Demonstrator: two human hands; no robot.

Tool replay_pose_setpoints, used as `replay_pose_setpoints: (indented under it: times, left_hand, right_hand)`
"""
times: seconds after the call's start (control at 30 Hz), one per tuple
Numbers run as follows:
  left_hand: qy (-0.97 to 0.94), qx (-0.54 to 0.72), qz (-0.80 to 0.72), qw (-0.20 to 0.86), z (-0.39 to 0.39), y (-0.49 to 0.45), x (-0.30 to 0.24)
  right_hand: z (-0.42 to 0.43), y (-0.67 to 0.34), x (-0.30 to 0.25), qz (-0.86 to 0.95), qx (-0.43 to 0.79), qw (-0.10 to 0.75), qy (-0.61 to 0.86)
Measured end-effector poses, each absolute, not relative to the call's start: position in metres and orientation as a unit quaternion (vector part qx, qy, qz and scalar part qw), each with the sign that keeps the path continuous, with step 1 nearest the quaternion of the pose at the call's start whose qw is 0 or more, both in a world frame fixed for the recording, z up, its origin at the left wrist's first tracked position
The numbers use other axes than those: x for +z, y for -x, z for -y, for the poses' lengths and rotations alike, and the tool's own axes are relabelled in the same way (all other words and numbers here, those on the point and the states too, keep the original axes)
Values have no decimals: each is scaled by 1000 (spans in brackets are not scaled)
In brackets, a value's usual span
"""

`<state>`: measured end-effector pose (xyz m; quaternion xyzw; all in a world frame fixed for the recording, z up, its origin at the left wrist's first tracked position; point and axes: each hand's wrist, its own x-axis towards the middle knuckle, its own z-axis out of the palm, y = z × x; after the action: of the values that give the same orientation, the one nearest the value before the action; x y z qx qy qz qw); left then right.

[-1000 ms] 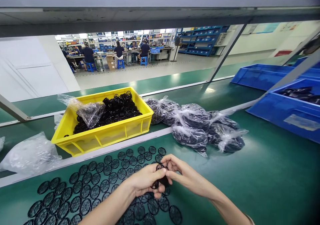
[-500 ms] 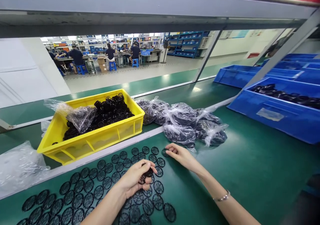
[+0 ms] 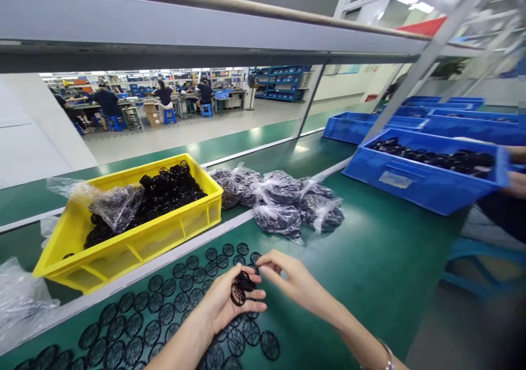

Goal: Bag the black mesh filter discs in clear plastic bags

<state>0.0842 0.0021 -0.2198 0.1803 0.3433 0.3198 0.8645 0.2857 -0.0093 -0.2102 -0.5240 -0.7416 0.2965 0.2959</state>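
My left hand [image 3: 236, 296], palm up, cups a small stack of black spoked plastic rings [image 3: 242, 286], its fingers curled around them. Close to its fingertips is my right hand [image 3: 287, 274], with thumb and forefinger bent and slightly apart. One flat spoked ring [image 3: 255, 257] lies at the right hand's fingertips; I see nothing held in that hand. Many similar rings [image 3: 166, 314] are spread in rows on the green work surface [image 3: 341, 282], under and to the left of my hands.
A yellow bin [image 3: 172, 222] holds loose black parts and a clear bag. Tied bags of black parts [image 3: 279, 219] sit beyond my hands. Blue bins [image 3: 415, 186] stand right, with someone's arm [image 3: 518, 172] beside them. An overhead beam [image 3: 205, 35] crosses the view.
The camera view has turned to the right. My right hand has come closer to my left, and the ring it was pinching now lies at its fingertips. My left hand has opened somewhat around the stack.
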Motion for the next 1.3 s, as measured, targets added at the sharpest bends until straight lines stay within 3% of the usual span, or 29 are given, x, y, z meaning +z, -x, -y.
replay_pose_setpoints:
  times: [0.43, 0.63, 0.9, 1.3]
  left_hand:
    - [-285, 205, -326, 878, 28, -120, -221]
    - [-293, 182, -325, 881, 39, -122, -218]
    - [-244, 223, -394, 858, 39, -118, -212]
    - [-279, 270, -382, 839, 23, -68, -207]
  right_hand:
    - [103, -286, -182, 745, 237, 261, 567]
    - [121, -280, -185, 733, 223, 298, 570]
    - [96, -296, -203, 577, 403, 437, 560]
    - [57, -319, -260, 530, 460, 424, 572]
